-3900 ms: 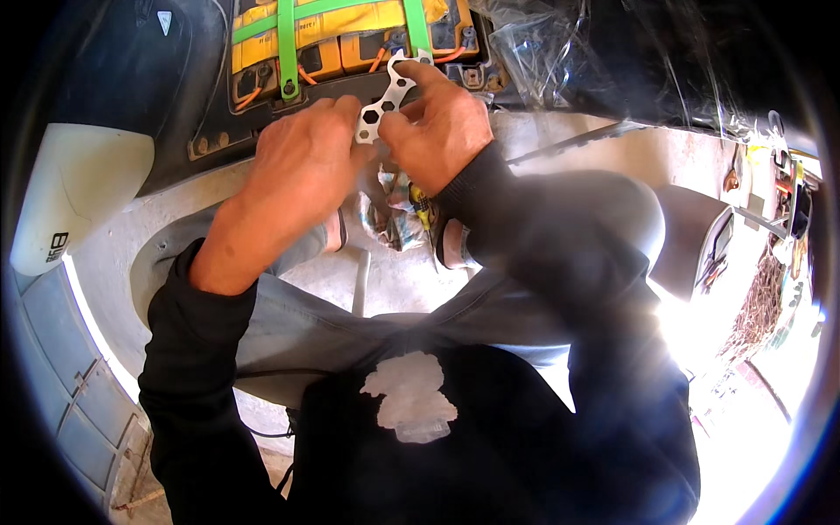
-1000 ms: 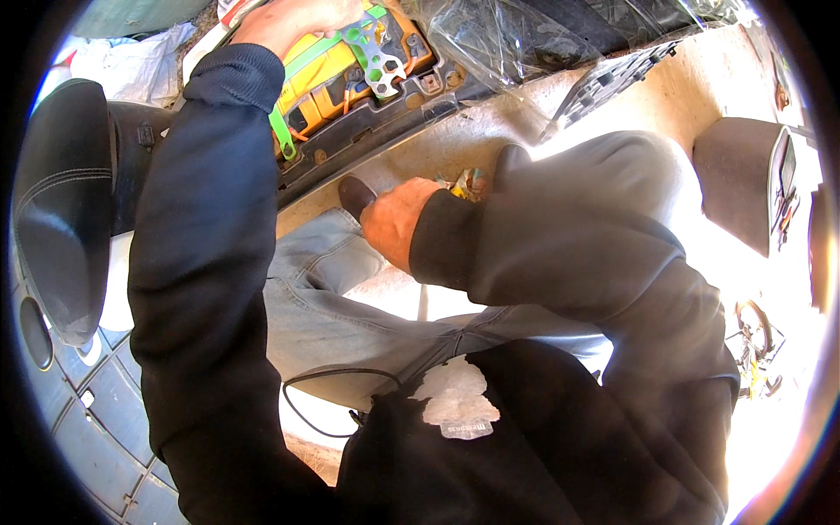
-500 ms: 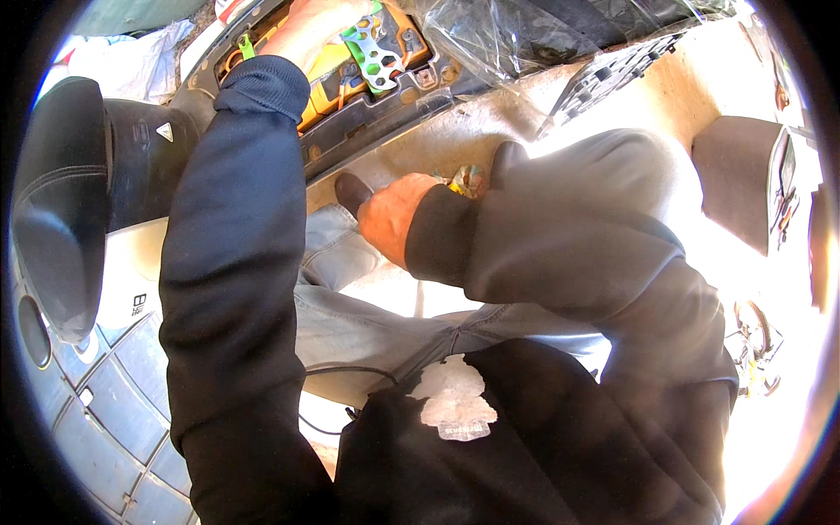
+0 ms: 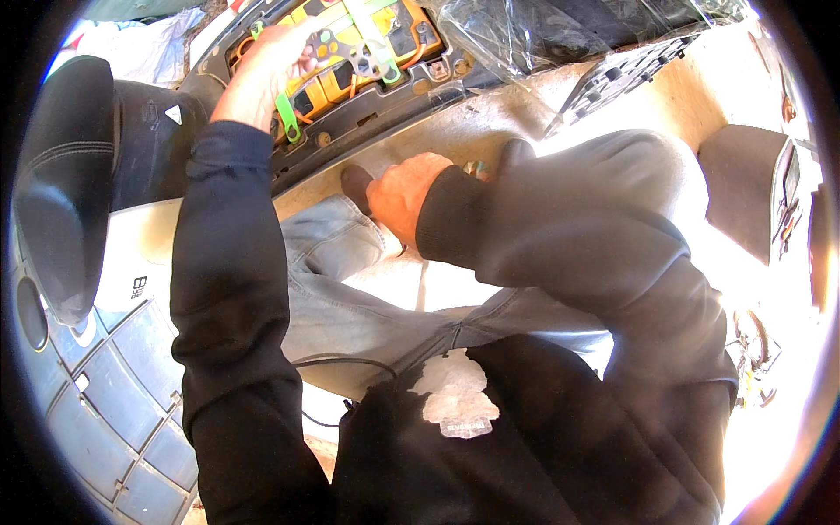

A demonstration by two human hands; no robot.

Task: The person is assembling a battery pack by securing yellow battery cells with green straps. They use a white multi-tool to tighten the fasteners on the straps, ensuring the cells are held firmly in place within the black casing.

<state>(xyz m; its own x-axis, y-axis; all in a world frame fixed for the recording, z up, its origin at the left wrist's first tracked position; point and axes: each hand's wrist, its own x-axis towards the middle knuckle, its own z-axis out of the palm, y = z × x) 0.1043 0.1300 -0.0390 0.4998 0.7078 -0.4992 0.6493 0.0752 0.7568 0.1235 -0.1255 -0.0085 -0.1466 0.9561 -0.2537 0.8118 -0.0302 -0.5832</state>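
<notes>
Nearest to me, the seated person wears a black sweatshirt (image 4: 560,420) with a pale chest patch (image 4: 455,394) and grey jeans (image 4: 337,315); a thin black cable (image 4: 350,360) loops at the waist. The right hand (image 4: 407,197) is low between the legs, beside a dark shoe (image 4: 354,185), back uppermost. Its fingers are curled under and hidden; whether it grips anything, I cannot tell.

The floor (image 4: 477,127) is pale and smooth, heavily glared at right, where a dark, box-like container (image 4: 744,184) stands past the knee. At left are a grey-blue panelled surface (image 4: 105,402), a curved white panel (image 4: 140,245) and a black stitched seat (image 4: 66,192).

Farther out, the left hand (image 4: 267,70) reaches over a black housing (image 4: 350,131), fingers and thumb closed on the near end of a flat multi-hole wrench (image 4: 357,61). The wrench extends rightward from the fingertips, above yellow batteries (image 4: 325,92) and across a green strap (image 4: 372,39); contact between them cannot be confirmed.

Right of the housing are crumpled clear film (image 4: 494,44) and a black slotted part (image 4: 612,83). A white bag (image 4: 144,48) lies at upper left.
</notes>
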